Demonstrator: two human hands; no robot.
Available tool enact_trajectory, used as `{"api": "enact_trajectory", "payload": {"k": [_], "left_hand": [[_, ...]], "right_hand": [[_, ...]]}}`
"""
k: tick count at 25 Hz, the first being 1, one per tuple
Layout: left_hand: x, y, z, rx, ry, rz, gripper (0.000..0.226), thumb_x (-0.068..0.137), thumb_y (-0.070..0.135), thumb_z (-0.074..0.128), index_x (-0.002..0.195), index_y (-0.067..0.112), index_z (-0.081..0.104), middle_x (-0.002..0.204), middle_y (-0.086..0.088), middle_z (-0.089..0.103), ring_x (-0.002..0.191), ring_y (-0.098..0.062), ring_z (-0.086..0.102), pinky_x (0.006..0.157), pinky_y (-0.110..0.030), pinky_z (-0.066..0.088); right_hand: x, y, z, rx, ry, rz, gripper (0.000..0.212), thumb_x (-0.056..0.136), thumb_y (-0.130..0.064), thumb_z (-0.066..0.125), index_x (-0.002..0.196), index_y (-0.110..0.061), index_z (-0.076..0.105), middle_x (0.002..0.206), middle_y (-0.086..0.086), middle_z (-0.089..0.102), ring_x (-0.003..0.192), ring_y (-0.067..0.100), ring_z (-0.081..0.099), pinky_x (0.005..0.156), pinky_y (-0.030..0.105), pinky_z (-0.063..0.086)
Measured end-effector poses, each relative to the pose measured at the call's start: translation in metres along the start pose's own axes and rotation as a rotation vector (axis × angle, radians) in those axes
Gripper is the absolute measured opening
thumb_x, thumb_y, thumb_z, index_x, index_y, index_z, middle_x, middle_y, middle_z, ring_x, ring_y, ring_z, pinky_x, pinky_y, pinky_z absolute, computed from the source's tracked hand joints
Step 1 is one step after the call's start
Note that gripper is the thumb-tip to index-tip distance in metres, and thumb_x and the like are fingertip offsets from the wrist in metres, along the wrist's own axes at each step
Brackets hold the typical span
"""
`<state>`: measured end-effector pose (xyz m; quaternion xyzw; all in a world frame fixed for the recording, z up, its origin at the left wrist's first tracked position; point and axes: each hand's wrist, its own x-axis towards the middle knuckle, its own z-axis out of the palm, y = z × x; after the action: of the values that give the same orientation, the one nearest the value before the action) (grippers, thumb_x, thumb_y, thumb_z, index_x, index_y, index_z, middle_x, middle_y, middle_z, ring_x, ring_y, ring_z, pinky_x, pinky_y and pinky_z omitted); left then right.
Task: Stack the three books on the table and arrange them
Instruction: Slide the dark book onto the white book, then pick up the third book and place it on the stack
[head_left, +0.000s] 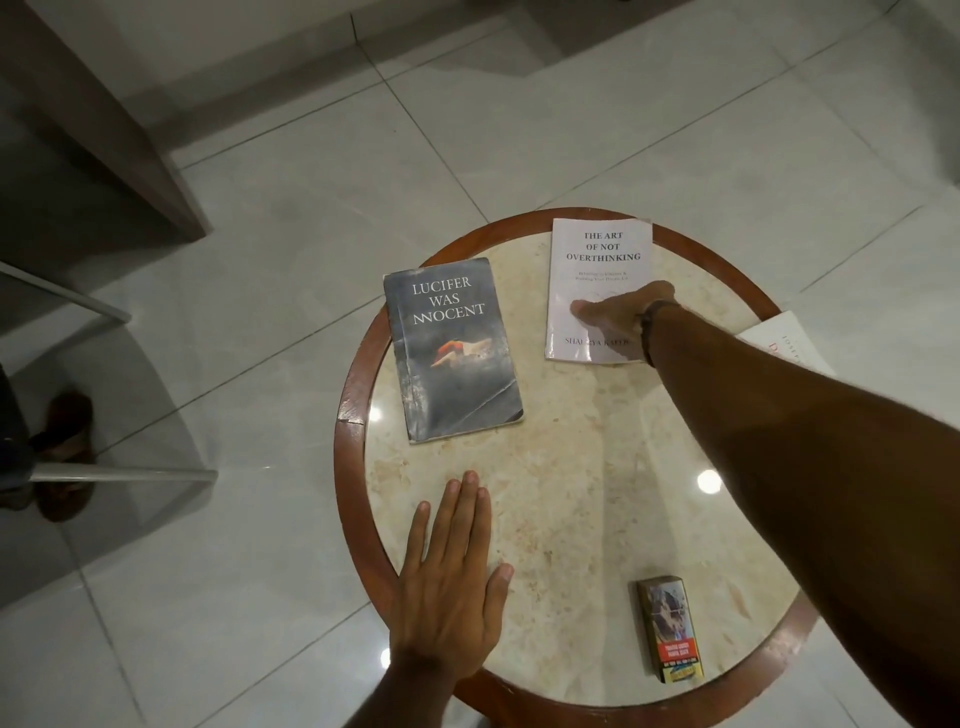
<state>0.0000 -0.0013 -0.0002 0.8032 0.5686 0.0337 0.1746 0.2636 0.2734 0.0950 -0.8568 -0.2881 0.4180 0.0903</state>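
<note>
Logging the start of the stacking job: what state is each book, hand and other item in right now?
Dark book: closed, flat, cover up, unstacked.
White book: closed, flat, right hand on it.
Third book: mostly hidden behind the right arm, at the table's edge.
Small box: closed, lying flat.
Left hand: open, flat on table.
Right hand: resting on white book, empty.

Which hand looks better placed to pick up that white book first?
The right hand. It already lies on the white book at the far side of the table. The left hand rests flat on the marble near the front edge, closer to the grey book.
</note>
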Motion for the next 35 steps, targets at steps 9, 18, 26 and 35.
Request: {"api": "enact_trajectory", "payload": {"k": [9,18,26,35], "left_hand": [[0.002,0.002,-0.004,-0.019,-0.029,-0.010,0.077,0.107,0.061,0.024,0.173,0.021,0.015,0.181,-0.004,0.023,0.165,-0.029,0.027,0.131,-0.055,0.018],[0.001,0.001,-0.007,-0.029,-0.040,-0.006,0.075,0.109,0.058,0.025,0.173,0.021,0.018,0.181,-0.003,0.024,0.167,-0.027,0.025,0.131,-0.055,0.018],[0.002,0.002,-0.009,-0.011,-0.067,-0.018,0.075,0.107,0.060,0.031,0.171,0.021,0.026,0.180,-0.004,0.026,0.166,-0.028,0.027,0.132,-0.057,0.021],[-0.005,0.002,-0.008,0.009,-0.046,0.013,0.075,0.110,0.052,0.022,0.173,0.011,0.011,0.184,-0.009,0.011,0.170,-0.028,0.011,0.134,-0.060,0.021]], "right_hand": [[-0.058,0.003,-0.030,0.403,-0.172,-0.148,0.030,0.103,-0.017,0.070,0.132,-0.011,0.068,0.119,0.005,0.081,0.090,0.017,0.079,0.056,0.026,0.063],[-0.073,-0.007,0.072,0.186,-0.305,-0.236,0.026,0.097,-0.012,0.076,0.121,-0.006,0.066,0.119,0.012,0.076,0.093,0.026,0.077,0.062,0.032,0.066],[-0.076,0.001,0.095,-0.228,0.028,-0.354,0.039,0.088,-0.048,0.076,0.110,-0.019,0.061,0.101,-0.002,0.067,0.088,0.023,0.066,0.073,0.036,0.054],[-0.081,0.097,-0.003,0.121,0.560,0.267,0.080,0.086,-0.055,0.076,0.142,-0.013,0.038,0.145,0.015,0.044,0.133,0.040,0.048,0.103,0.052,0.047]]}}
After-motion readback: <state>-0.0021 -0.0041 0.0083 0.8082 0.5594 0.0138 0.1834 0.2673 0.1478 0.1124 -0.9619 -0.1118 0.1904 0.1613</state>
